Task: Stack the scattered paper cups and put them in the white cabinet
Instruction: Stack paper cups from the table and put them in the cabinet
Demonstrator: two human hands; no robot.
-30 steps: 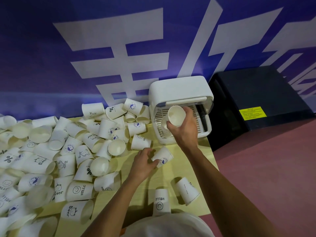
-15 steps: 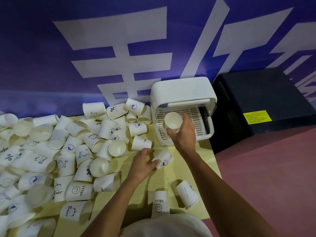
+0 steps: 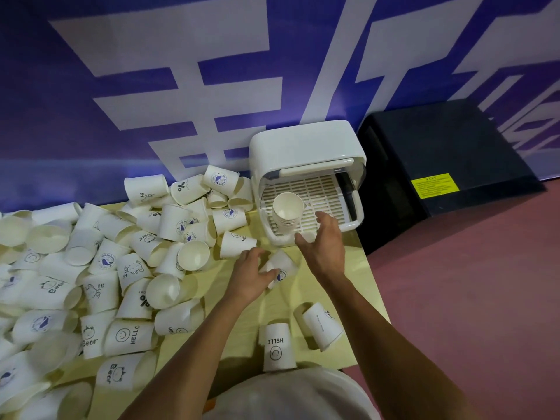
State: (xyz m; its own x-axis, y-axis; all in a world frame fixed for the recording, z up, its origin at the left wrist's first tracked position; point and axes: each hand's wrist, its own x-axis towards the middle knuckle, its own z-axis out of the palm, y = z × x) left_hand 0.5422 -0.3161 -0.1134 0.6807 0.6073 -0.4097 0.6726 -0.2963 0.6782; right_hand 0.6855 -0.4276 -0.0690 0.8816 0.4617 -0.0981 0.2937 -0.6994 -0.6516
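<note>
- The stack of white paper cups [image 3: 286, 212] stands upright, mouth up, on the pale slatted tray [image 3: 321, 189] inside the white plastic cabinet [image 3: 306, 140], whose clear front is lifted. It is just beyond and a little left of the right hand [image 3: 322, 244].
- The right hand holds nothing. Its fingers are spread and straight, close to the stack but apart from it.
- Just left of that hand, the left hand [image 3: 250, 275] curls its fingers and thumb round a small white paper cup with a blue round print [image 3: 283, 265], which lies on its side on the pale yellow table [image 3: 251, 316].
- Judged from this, one stack is placed and the gathering of a new one is starting. Most of the task remains.
- The next move calls for lifting the gripped cup, turning its mouth up and nesting another into it. Light pressure matters, as thin paper walls dent easily.
- The cups are tapered, with rolled rims and matt paper sides. They should slide into each other if held straight.
- Further left of the left hand spreads a heap of loose white paper cups [image 3: 100, 294], tipped every way, printed with bears, smileys and words.
- Nearer the body than both hands, a white cup printed HELLO [image 3: 276, 347] stands mouth down, with a second tipped cup just beside it.
- Right of the right hand, past the cabinet, sits a smooth black box [image 3: 439, 153]; beyond is a purple wall with large white characters [image 3: 60, 86].
</note>
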